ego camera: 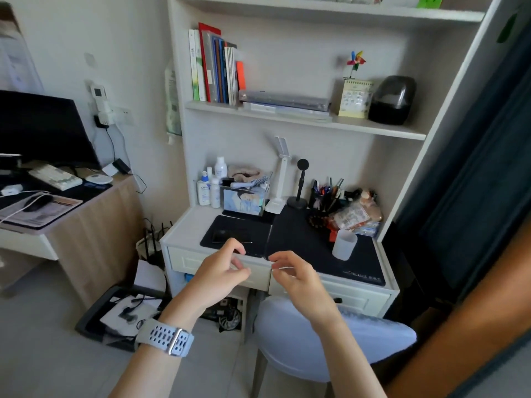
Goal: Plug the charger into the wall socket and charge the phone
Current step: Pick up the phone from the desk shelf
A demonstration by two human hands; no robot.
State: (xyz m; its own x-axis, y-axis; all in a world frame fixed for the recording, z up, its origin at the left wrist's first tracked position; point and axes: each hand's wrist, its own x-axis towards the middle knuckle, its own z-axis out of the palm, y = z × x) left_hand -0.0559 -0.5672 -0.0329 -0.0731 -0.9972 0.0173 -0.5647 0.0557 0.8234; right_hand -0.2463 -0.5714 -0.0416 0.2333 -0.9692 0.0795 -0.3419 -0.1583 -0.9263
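Left hand and right hand hovering side by side above desk front edge, fingers loosely curled, holding nothing discernible. Dark phone lying flat on black mat just beyond. Wall socket sitting far left, well apart.

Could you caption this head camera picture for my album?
Two bare hands, left hand and right hand, hover empty above a desk where a phone lies.
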